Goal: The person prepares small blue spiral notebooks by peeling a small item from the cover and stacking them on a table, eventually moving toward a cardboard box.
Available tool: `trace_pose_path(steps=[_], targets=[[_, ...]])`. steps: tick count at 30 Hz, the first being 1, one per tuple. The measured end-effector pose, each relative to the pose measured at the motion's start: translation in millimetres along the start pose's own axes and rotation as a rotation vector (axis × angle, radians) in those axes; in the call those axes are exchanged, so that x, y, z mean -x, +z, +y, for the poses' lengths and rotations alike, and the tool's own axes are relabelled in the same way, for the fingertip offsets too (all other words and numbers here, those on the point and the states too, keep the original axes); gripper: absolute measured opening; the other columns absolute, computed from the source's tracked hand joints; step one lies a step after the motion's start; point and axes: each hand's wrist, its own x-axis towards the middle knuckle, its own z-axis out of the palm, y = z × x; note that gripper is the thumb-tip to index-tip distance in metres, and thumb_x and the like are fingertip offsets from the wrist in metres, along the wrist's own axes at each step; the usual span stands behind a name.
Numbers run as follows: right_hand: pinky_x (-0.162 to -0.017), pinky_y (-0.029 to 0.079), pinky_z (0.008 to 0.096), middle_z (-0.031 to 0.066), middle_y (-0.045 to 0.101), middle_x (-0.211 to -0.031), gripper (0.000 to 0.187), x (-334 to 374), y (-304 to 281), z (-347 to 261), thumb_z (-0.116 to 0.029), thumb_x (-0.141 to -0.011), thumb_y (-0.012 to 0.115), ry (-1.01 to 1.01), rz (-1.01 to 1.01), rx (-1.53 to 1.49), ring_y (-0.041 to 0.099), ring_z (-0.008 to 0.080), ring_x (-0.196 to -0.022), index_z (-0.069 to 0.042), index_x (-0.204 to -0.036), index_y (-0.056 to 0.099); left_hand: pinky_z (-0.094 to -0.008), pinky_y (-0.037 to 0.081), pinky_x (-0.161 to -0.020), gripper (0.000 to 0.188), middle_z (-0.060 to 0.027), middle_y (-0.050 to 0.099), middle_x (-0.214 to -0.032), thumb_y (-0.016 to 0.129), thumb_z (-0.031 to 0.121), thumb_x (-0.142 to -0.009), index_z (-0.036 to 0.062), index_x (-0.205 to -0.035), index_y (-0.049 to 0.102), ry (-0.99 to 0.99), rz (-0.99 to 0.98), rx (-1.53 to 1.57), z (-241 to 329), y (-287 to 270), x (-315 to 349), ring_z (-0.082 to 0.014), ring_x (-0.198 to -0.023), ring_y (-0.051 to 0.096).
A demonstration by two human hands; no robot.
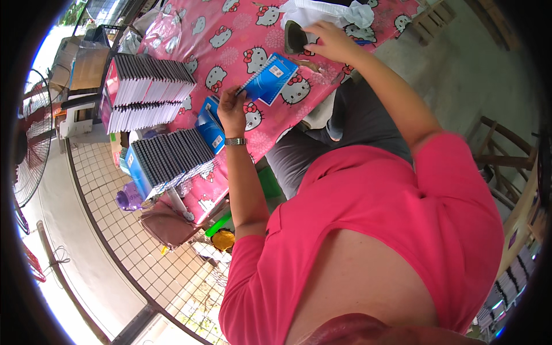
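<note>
A blue spiral notebook (271, 79) lies tilted on the pink patterned tablecloth. My left hand (232, 111), with a metal watch on its wrist, is closed at the notebook's near left end, its fingers bent. My right hand (332, 42) is by a dark grey, hollow-looking piece (295, 38) at the far side; thumb and forefinger are apart at its edge, and I see nothing between them. More blue notebooks (210, 122) lie just left of my left wrist. Close by stands a row of spiral-bound blue notebooks (172, 156), their dark bindings upward.
Tall stacks of notebooks (150, 89) stand at the table's left end. White crumpled plastic (359, 12) lies beyond my right hand. A standing fan (33, 138) is at far left; a brown bag (168, 226) hangs by the table's near corner. A wooden chair (506, 152) stands at right.
</note>
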Motion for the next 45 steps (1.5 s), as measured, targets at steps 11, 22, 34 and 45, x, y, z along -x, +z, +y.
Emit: trace_pose_path(steps=[11, 22, 34, 45], targets=[[-0.093, 0.041, 0.0439, 0.0090, 0.058, -0.108, 0.043, 85.6, 4.9, -73.4, -0.026, -0.081, 0.067, -0.093, 0.059, -0.059, 0.052, 0.0314, -0.107, -0.015, -0.123, 0.061, -0.0229, 0.055, -0.057, 0.015, -0.0060, 0.060, -0.087, 0.063, 0.009, -0.092, -0.0021, -0.100, 0.057, 0.173, 0.201, -0.108, -2.2, 32.8, 12.6, -0.0090, -0.070, 0.061], [-0.086, 0.043, 0.0426, 0.0071, 0.059, -0.105, 0.042, 35.7, 58.3, -159.0, -0.027, -0.074, 0.072, -0.277, 0.027, 0.045, 0.054, 0.0276, -0.102, -0.011, -0.112, 0.064, -0.0205, 0.047, -0.055, 0.010, -0.0042, 0.064, -0.084, 0.060, -0.001, -0.090, -0.0027, -0.100, 0.059, 0.073, 0.228, -0.132, -12.1, 25.7, 21.4, -0.0074, -0.067, 0.058], [-0.079, 0.051, 0.0374, 0.0105, 0.064, -0.083, 0.030, 28.4, 42.5, -155.4, -0.030, -0.089, 0.063, 0.301, -0.475, -0.836, 0.064, 0.0191, -0.080, -0.002, -0.100, 0.068, -0.0231, 0.052, -0.063, 0.009, -0.0075, 0.068, -0.088, 0.064, -0.003, -0.086, -0.0045, -0.095, 0.063, 0.160, 0.359, -0.233, 2.2, 23.7, 41.2, -0.0099, -0.074, 0.063], [-0.084, 0.047, 0.0425, 0.0118, 0.060, -0.101, 0.033, 65.0, -19.0, -3.0, -0.027, -0.078, 0.067, -0.087, 0.164, 0.371, 0.056, 0.0298, -0.100, -0.011, -0.107, 0.065, -0.0315, 0.053, -0.049, 0.025, -0.0152, 0.059, -0.083, 0.061, 0.014, -0.092, -0.0063, -0.091, 0.046, -0.163, 1.050, -0.250, -23.6, -58.2, 63.5, -0.0194, -0.065, 0.063]])
